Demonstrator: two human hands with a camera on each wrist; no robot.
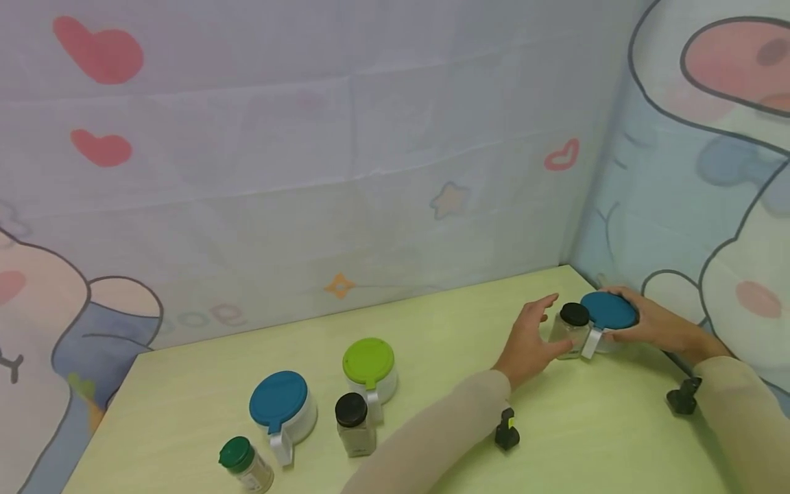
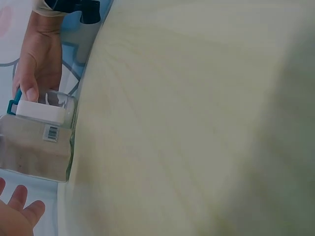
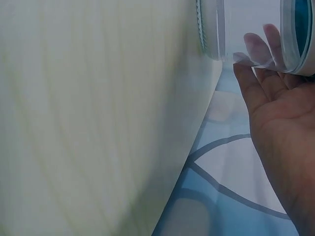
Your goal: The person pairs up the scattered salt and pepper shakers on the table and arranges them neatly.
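Note:
At the table's far right corner, a clear round jar with a blue lid (image 1: 609,310) and a white handle stands against a square glass jar with a black lid (image 1: 575,314). My right hand (image 1: 663,326) grips the blue-lidded jar from its right side; in the right wrist view its fingers show through the clear wall (image 3: 251,24). My left hand (image 1: 527,343) is spread just left of the black-lidded jar. In the left wrist view, the left fingertips (image 2: 33,212) are apart from the square jar (image 2: 29,152), which bears a barcode label.
On the left of the pale yellow table (image 1: 444,322) stand another blue-lidded jar (image 1: 279,399), a lime-green-lidded jar (image 1: 368,359), another black-lidded jar (image 1: 352,410) and a green-capped shaker (image 1: 237,454). A printed cloth (image 1: 395,226) hangs behind the table and along its right side.

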